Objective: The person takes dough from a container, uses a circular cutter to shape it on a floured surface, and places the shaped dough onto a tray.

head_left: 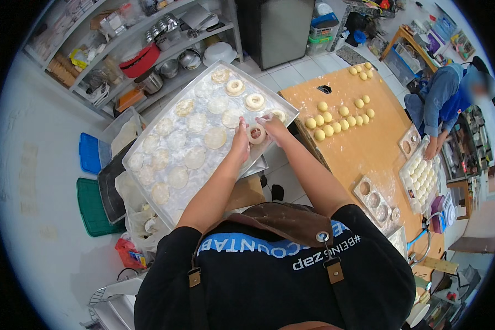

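a dough ring point(257, 141) is up in the air between the left hand point(240, 142) and the right hand point(273, 128), over the right-hand edge of a big floured metal tray point(148, 194). both hands grip it — the left fingers are curled at its left side, the right fingers at its upper right edge. whether a fingertip goes through the hole is too small to tell.

the step in hand looks like carrying or evening out the ring just above the tray. more dough rings point(235, 92) lie along that same side, one just beside the right hand, while pale round patches point(215, 138) cover much of the rest; whether those are flour marks or thin discs, i cannot tell.

from here, a good next move would call for a level, light hold, so the ring keeps its round shape, then an even release onto the tray — well apart from its neighbours. yellowish dough balls point(328, 130) sit on the wooden table point(363, 159) to the right.
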